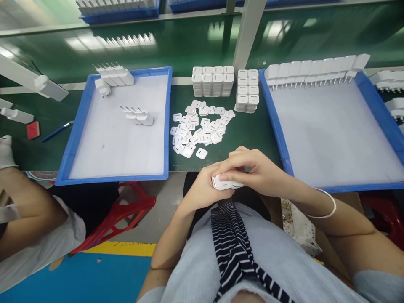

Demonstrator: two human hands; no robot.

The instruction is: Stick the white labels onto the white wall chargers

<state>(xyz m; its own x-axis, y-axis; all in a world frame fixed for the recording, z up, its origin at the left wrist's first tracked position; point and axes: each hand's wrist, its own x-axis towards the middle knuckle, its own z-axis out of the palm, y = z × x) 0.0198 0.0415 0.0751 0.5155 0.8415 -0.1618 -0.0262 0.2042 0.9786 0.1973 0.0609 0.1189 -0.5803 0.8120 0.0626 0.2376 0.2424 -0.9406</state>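
Note:
In front of my body, at the table's near edge, both hands are together on a white plug charger [221, 182]. My left hand [205, 187] is wrapped round it from the left. My right hand [252, 170] reaches over from the right, its thumb pressed on the charger's top face and its fingers curled over the far side. The fingers hide much of the charger. Just beyond my hands, a loose pile of small white square cover plates with dark slots [206, 138] is spread over the green table [252, 134]. One cover plate [201, 153] lies nearest my left hand.
A blue-rimmed tray [167, 126] on the left holds several white chargers [139, 115]. Another blue-rimmed tray [280, 134], right, has a charger row [315, 71] along its back. Neat stacks of white plates [213, 82] stand behind the pile. A co-worker's arm [28, 210] is at left.

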